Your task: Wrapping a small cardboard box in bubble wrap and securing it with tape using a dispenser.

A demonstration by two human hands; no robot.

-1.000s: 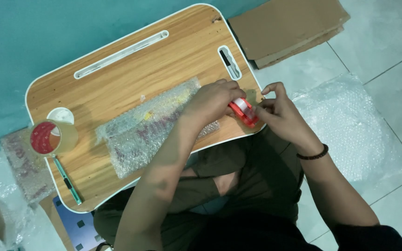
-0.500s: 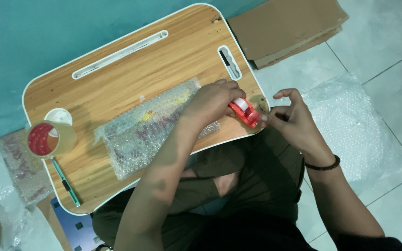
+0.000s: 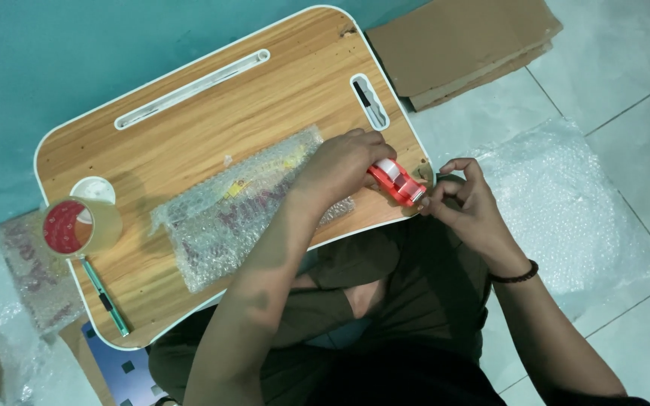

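The left hand (image 3: pixel 344 167) grips the red tape dispenser (image 3: pixel 396 182) while the right hand (image 3: pixel 464 203) pinches the tape end (hardly visible), which may stick on itself if it slackens over the bubble-wrapped parcel (image 3: pixel 235 214).

Your wooden lap table (image 3: pixel 212 128) sits over your legs on the tiled floor (image 3: pixel 626 83). Under your left fingers (image 3: pixel 355 143) lies a bubble-wrapped package (image 3: pixel 235 218). Far left of them stand a tape roll (image 3: pixel 77 225) and a green cutter (image 3: pixel 107 297). Beyond your right fingers (image 3: pixel 457 177), on the floor, lie cardboard sheets (image 3: pixel 460 45) and bubble wrap (image 3: pixel 566 203).
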